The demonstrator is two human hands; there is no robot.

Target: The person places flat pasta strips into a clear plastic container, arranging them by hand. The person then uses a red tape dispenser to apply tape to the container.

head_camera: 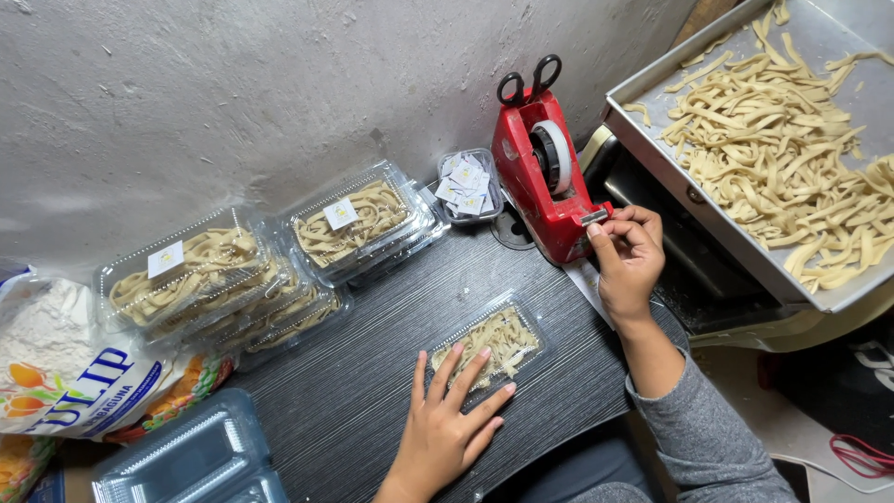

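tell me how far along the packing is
Done: labelled, filled boxes stacked by the wall. In hand: left hand presses a filled box shut, right hand at the tape dispenser. Left: strips on the tray, empty boxes.

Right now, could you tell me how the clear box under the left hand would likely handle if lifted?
The clear box looks thin-walled, so it would probably flex and feel light. The pale strips inside seem brittle and might snap if squeezed. The left hand presses its lid flat, so the lid may spring open once released.
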